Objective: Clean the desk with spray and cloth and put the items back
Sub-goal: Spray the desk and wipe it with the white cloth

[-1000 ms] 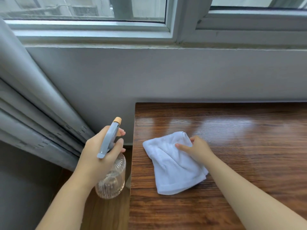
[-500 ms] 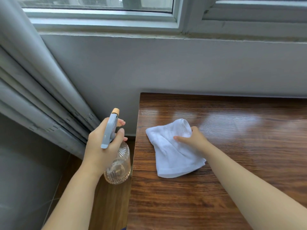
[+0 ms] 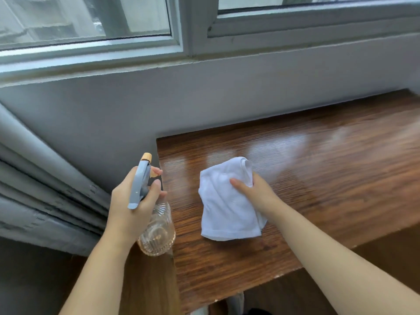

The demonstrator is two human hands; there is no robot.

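My left hand [image 3: 134,203] grips a clear ribbed spray bottle [image 3: 158,233] with a grey trigger head and a tan nozzle, held in the air just left of the desk's left edge. A white folded cloth [image 3: 223,208] lies on the glossy brown wooden desk [image 3: 329,178] near its left end. My right hand [image 3: 254,193] holds the cloth at its right side, thumb lying across the top and fingers tucked behind the fold. The nozzle points toward the wall and the far left corner of the desk.
A grey wall [image 3: 204,98] and a window sill [image 3: 113,67] run along the far side of the desk. Grey curtains [image 3: 45,185] hang at the left. The desk's near edge drops off at the lower right, with darker floor below.
The camera has tilted and swung, so the desk now looks slanted. Both hands keep their holds; the cloth and bottle stay in nearly the same places on and beside the desk.
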